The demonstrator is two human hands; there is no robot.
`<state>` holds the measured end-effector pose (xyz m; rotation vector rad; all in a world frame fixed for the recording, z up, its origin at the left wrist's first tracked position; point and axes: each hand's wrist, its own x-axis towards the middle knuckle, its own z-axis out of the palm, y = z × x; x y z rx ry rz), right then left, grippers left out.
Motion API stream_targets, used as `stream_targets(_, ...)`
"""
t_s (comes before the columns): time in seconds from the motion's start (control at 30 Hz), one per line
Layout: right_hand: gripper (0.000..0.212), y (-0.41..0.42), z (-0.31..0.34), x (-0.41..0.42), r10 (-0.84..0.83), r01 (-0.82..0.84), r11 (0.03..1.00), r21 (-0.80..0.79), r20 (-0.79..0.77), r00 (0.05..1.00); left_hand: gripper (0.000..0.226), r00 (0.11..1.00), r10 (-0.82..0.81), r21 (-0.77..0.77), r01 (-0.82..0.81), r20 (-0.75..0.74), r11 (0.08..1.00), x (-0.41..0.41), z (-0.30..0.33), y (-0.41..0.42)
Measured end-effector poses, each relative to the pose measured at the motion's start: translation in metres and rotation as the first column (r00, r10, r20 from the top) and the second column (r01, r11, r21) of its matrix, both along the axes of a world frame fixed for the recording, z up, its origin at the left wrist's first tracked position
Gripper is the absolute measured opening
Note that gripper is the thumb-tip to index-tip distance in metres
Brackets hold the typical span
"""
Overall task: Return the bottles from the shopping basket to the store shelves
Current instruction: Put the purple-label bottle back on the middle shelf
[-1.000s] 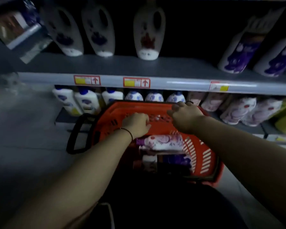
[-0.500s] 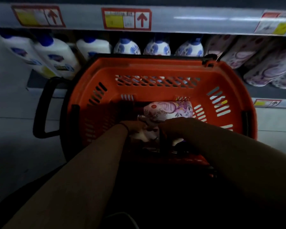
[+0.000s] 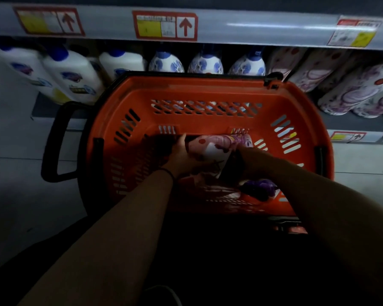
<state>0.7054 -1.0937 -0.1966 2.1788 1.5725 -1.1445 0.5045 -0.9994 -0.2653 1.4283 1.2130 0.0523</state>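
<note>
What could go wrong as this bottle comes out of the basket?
1. The left hand holds only one end of the floral bottle; the right hand is mostly hidden, so its grip is unclear and the bottle might slip.
2. Other bottles lie beneath and could shift.
3. The orange basket sits tight against the lower shelf bottles, so a snag might nudge them.

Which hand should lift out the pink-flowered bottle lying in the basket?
Left. The left hand already holds the pink-flowered bottle at its near end. The right hand is lower, mostly hidden among the other bottles in the basket.
</note>
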Motion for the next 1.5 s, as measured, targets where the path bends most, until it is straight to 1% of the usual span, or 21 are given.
stream_targets(0.03, 0.100, 0.000, 0.002, 0.004, -0.049, 0.049, 0.999, 0.003, -0.004, 0.999, 0.128, 1.000, 0.028, -0.031, -0.029, -0.009, 0.999, 0.002, 0.003, -0.005)
stream_targets(0.1, 0.099, -0.001, 0.005, 0.010, -0.151, 0.151, 0.988, 0.007, -0.039, 0.988, 0.081, 1.000, 0.027, -0.160, -0.025, 0.008, 0.987, 0.003, 0.031, -0.015)
stream_targets(0.13, 0.099, -0.003, 0.005, 0.012, -0.196, 0.198, 0.980, 0.019, -0.069, 0.978, 0.057, 1.000, -0.029, -0.220, 0.031, 0.010, 0.975, 0.003, 0.033, -0.019)
stream_targets(0.17, 0.096, -0.005, 0.006, 0.013, -0.229, 0.234, 0.972, 0.036, -0.100, 0.968, 0.046, 0.997, -0.070, -0.257, 0.074, 0.022, 0.964, 0.005, 0.030, -0.021)
stream_targets(0.23, 0.090, -0.009, 0.006, 0.014, -0.274, 0.287, 0.956, 0.055, -0.165, 0.947, 0.042, 0.995, -0.050, -0.338, 0.076, 0.084, 0.938, 0.010, 0.035, -0.022)
stream_targets(0.37, 0.092, -0.008, 0.011, 0.012, -0.353, 0.388, 0.921, 0.047, -0.327, 0.877, 0.045, 0.972, 0.027, -0.484, 0.093, 0.235, 0.870, 0.019, 0.046, -0.025)
stream_targets(0.47, 0.092, -0.004, 0.022, 0.011, -0.389, 0.452, 0.889, 0.073, -0.403, 0.829, 0.069, 0.928, 0.168, -0.553, 0.047, 0.332, 0.832, 0.021, 0.052, -0.024)
stream_targets(0.53, 0.088, -0.003, 0.036, 0.010, -0.394, 0.479, 0.870, 0.118, -0.417, 0.819, 0.083, 0.912, 0.204, -0.492, -0.003, 0.357, 0.871, 0.023, 0.061, -0.022)
stream_targets(0.6, 0.082, -0.003, 0.056, 0.008, -0.392, 0.508, 0.848, 0.151, -0.468, 0.792, 0.071, 0.881, 0.259, -0.431, -0.071, 0.395, 0.900, 0.025, 0.078, -0.025)
stream_targets(0.7, 0.073, -0.014, 0.095, 0.002, -0.382, 0.582, 0.793, 0.180, -0.597, 0.706, 0.051, 0.823, 0.317, -0.419, -0.108, 0.471, 0.902, 0.026, 0.117, -0.035)
stream_targets(0.83, 0.070, -0.037, 0.143, 0.004, -0.356, 0.691, 0.693, 0.205, -0.736, 0.576, 0.049, 0.817, 0.274, -0.242, -0.170, 0.508, 0.955, 0.033, 0.180, -0.040)
stream_targets(0.97, 0.063, -0.049, 0.188, 0.011, -0.304, 0.797, 0.560, 0.226, -0.839, 0.452, 0.048, 0.818, 0.181, -0.105, -0.148, 0.546, 0.983, 0.052, 0.251, -0.042)
stream_targets(1.0, 0.064, -0.051, 0.199, 0.013, -0.299, 0.823, 0.524, 0.218, -0.858, 0.418, 0.047, 0.816, 0.159, -0.075, -0.141, 0.556, 0.987, 0.057, 0.267, -0.042)
stream_targets(1.07, 0.075, -0.053, 0.220, 0.017, -0.288, 0.868, 0.448, 0.213, -0.885, 0.366, 0.044, 0.820, 0.099, -0.012, -0.112, 0.564, 0.994, 0.071, 0.295, -0.042)
stream_targets(1.1, 0.080, -0.053, 0.231, 0.020, -0.282, 0.884, 0.413, 0.218, -0.892, 0.352, 0.044, 0.823, 0.062, 0.017, -0.087, 0.565, 0.996, 0.078, 0.307, -0.041)
stream_targets(1.13, 0.075, -0.053, 0.238, 0.025, -0.276, 0.896, 0.379, 0.232, -0.896, 0.349, 0.044, 0.825, 0.024, 0.042, -0.058, 0.565, 0.997, 0.087, 0.317, -0.040)
stream_targets(1.2, 0.050, -0.049, 0.251, 0.036, -0.259, 0.908, 0.339, 0.247, -0.903, 0.343, 0.042, 0.821, -0.044, 0.077, 0.000, 0.570, 0.997, 0.104, 0.332, -0.034)
stream_targets(1.23, 0.046, -0.046, 0.256, 0.042, -0.262, 0.914, 0.322, 0.246, -0.905, 0.336, 0.040, 0.815, -0.072, 0.089, 0.025, 0.575, 0.996, 0.113, 0.338, -0.030)
stream_targets(1.3, 0.053, -0.036, 0.264, 0.059, -0.261, 0.925, 0.288, 0.249, -0.908, 0.326, 0.038, 0.804, -0.087, 0.079, 0.049, 0.589, 0.996, 0.130, 0.347, -0.019)
stream_targets(1.43, 0.039, -0.001, 0.267, 0.091, -0.249, 0.946, 0.209, 0.246, -0.923, 0.295, 0.033, 0.808, -0.045, 0.055, 0.016, 0.587, 0.998, 0.163, 0.350, 0.011)
stream_targets(1.5, 0.049, 0.022, 0.267, 0.107, -0.258, 0.945, 0.211, 0.249, -0.919, 0.299, 0.028, 0.800, -0.040, 0.076, -0.007, 0.598, 0.997, 0.179, 0.350, 0.029)
